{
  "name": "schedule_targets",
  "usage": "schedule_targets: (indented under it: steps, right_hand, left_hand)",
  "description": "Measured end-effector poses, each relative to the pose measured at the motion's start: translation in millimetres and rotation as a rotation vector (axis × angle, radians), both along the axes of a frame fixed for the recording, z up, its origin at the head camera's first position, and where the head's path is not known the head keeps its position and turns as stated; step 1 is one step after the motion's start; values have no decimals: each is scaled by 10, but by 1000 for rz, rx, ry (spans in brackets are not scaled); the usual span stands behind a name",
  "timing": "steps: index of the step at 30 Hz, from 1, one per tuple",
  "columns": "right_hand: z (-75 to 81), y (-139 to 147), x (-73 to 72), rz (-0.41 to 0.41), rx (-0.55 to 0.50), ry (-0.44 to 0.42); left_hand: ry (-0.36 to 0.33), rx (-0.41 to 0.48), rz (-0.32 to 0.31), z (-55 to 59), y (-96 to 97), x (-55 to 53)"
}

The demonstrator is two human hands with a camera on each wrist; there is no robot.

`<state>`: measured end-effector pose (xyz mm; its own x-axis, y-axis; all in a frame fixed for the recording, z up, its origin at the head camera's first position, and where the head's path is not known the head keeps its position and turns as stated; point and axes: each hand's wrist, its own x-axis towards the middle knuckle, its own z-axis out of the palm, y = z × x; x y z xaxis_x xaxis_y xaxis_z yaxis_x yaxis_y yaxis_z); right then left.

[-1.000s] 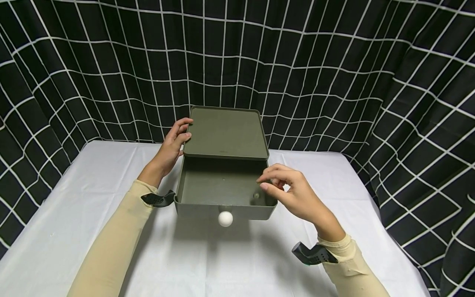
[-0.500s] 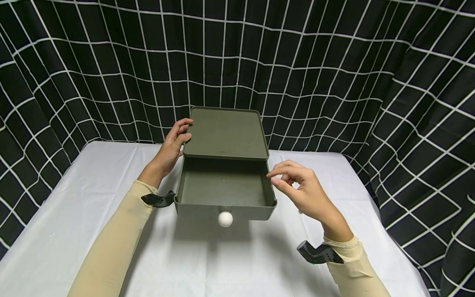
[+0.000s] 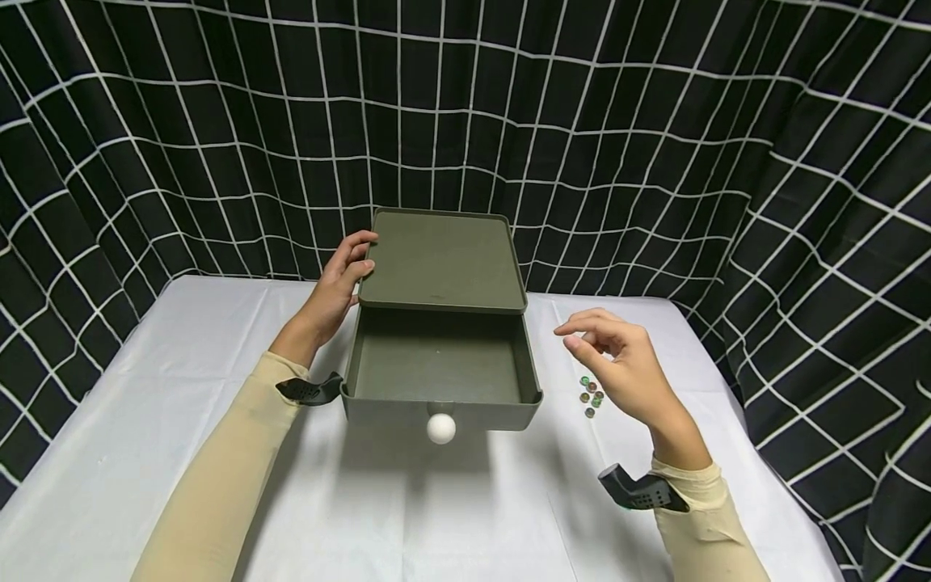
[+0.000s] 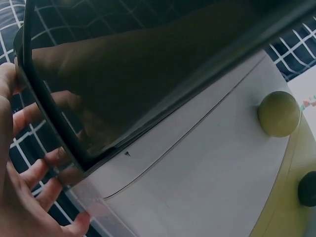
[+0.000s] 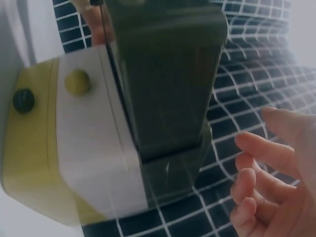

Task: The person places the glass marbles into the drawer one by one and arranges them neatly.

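While its extended drawer is jutting straight toward the person, an olive storage unit is standing upright at the center of a table. The white knob on the drawer's front is pointing the same way, and the unit's long axis, with the drawer out, is running front to back, square to the person. The left hand is resting at the unit's upper left side, its fingers spreading loosely and touching the edge and side wall. The right hand is hovering just beyond the drawer's right side, fingers bending loosely and holding nothing.

Beneath and beside that hand, small green and brown glassy pieces are lying in a loose cluster. Below the olive drawer, the right wrist view is showing a white tier with a yellow-green knob and a yellow tier with a dark knob.

A white cloth is covering the table, its fold lines showing faintly and shadows falling before the unit. Black curtains with a white grid are hanging behind and along both sides, rippling in soft folds.
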<state>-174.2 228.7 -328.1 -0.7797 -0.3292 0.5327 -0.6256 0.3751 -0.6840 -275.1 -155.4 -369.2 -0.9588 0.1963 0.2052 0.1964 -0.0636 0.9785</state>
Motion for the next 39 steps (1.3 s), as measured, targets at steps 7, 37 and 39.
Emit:
schedule_targets:
  steps: [7, 37, 39]
  right_hand:
    - [-121, 154, -115, -33, -23, -44]
    - [-515, 546, -456, -144, 67, -277]
    - [-556, 587, -489, -154, 79, -304]
  left_hand:
    - [-7, -3, 4, 4, 8, -4]
    - [-11, 8, 10, 10, 11, 17]
    - [-8, 9, 9, 8, 13, 18]
